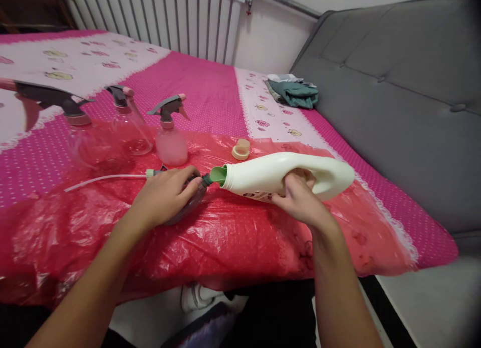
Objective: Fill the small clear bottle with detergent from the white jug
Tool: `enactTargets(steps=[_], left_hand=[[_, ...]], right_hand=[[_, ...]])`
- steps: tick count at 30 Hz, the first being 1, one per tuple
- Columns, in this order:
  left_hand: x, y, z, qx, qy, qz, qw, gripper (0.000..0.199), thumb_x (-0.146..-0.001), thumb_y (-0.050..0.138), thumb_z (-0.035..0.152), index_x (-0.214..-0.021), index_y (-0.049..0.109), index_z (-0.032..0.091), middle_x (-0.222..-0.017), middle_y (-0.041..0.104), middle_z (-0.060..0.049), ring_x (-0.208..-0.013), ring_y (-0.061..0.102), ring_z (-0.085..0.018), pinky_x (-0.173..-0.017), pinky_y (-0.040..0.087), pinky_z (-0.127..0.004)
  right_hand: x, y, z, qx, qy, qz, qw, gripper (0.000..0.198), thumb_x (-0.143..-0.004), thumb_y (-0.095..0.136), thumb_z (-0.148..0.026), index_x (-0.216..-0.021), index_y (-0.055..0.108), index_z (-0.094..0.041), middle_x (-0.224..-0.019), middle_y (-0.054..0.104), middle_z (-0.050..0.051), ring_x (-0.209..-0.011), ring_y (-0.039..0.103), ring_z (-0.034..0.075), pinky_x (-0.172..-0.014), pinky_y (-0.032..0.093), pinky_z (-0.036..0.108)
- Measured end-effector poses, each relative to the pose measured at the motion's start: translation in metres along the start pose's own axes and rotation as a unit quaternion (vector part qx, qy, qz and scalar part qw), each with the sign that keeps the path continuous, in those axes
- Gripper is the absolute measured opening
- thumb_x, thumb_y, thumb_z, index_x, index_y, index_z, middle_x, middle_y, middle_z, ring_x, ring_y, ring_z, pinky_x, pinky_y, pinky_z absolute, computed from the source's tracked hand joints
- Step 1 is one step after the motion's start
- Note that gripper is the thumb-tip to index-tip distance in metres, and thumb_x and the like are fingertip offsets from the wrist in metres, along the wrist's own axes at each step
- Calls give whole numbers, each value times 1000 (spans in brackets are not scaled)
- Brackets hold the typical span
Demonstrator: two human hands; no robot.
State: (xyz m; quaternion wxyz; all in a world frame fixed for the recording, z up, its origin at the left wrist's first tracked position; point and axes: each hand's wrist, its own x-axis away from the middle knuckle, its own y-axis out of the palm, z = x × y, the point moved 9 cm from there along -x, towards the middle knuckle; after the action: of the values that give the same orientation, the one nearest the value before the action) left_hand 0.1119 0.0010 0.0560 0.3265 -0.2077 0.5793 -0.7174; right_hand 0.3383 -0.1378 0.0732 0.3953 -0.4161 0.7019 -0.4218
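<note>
Bed with a pink patterned cover (pixel 191 82), pale radiator (pixel 161 22) beyond its far edge, gray padded panel (pixel 394 62) along its right edge. Head view: red plastic sheet (pixel 233 242) spread over the near edge of the bed. Left hand (pixel 171 192) wrapped around a gray see-through bottle (pixel 193 202), tilted, threaded neck pointing right, near the middle of the sheet. Right hand (pixel 300 192) gripping the handle of a white jug (pixel 259 172), tipped nearly flat, its green spout (pixel 218 175) at the bottle's mouth — can't tell if they touch. Spray head with pale tube (pixel 105 177) just beside left hand, tube pointing to the bed's left edge. Three clear spray bottles with gray-and-pink tops upright toward the sheet's far left corner; rightmost spray bottle (pixel 172 146) holds cloudy pinkish liquid. Cream cap (pixel 241 150) near the sheet's far edge, behind the jug — folded clothes (pixel 295 92) at the bed's right edge, against the panel.
</note>
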Motion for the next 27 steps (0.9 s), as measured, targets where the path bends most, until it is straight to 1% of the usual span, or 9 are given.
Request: enactTargets(steps=[3,5,7,11,14,19,23,27], left_hand=[[0,0,0,-1,-1,-3,1000,54,-100,22,53,-112,64,22,-112,75,-11,-100,68,-34,-82,46,-43],[0,0,0,-1,0,-2,1000,54,-100,22,53,-112,64,22,-111,75,-11,-100,68,-34,-82,46,-43],[0,0,0,-1,1,0,1000,54,-100,22,54,-111,64,22,-110,75,-11,-100,69,-34,-82,46,-44],[-1,0,1,-1,1,2,1000,54,-100,22,54,-111,64,22,-110,75,-11,-100,69,-35,-83,46,-44],[-1,0,1,-1,0,1,1000,54,-100,22,53,-111,64,22,-111,75,-11,-100,69,-35,-82,46,-44],[-1,-1,1,1,-2,2,1000,54,-100,22,54,-111,65,23,-113,75,-10,-100,69,-35,-82,46,-43],[-1,0,1,-4,-3,1,1000,54,-100,22,54,-112,65,23,-114,75,-10,-101,69,-34,-82,46,-43],[0,0,0,0,-2,0,1000,55,-99,21,54,-111,65,23,-114,75,-11,-101,69,-35,-82,46,-44]], right_hand=[[0,0,1,9,-13,11,1000,31,-71,49,-31,-100,50,-21,-106,59,14,-114,51,36,-108,29,61],[1,-2,1,9,-20,13,1000,30,-71,48,-32,-99,49,-21,-103,59,12,-113,51,35,-107,31,61],[1,-3,3,1,-16,-1,1000,27,-72,47,-33,-97,47,-22,-100,58,11,-112,51,35,-107,32,61],[2,-5,4,-33,4,-38,999,23,-75,46,-37,-94,44,-23,-105,57,13,-116,49,35,-107,33,61],[2,-5,4,-37,8,-46,998,20,-77,47,-38,-90,44,-23,-104,57,12,-117,49,36,-108,33,62],[1,-4,4,-29,-9,-13,999,23,-77,48,-38,-94,46,-23,-110,59,13,-123,48,36,-111,28,62],[1,-3,4,-23,-23,5,999,24,-76,49,-37,-95,47,-23,-109,60,12,-120,49,35,-110,30,61],[1,-4,3,-24,-24,11,999,22,-73,47,-35,-91,44,-24,-107,60,12,-117,51,34,-108,31,62]])
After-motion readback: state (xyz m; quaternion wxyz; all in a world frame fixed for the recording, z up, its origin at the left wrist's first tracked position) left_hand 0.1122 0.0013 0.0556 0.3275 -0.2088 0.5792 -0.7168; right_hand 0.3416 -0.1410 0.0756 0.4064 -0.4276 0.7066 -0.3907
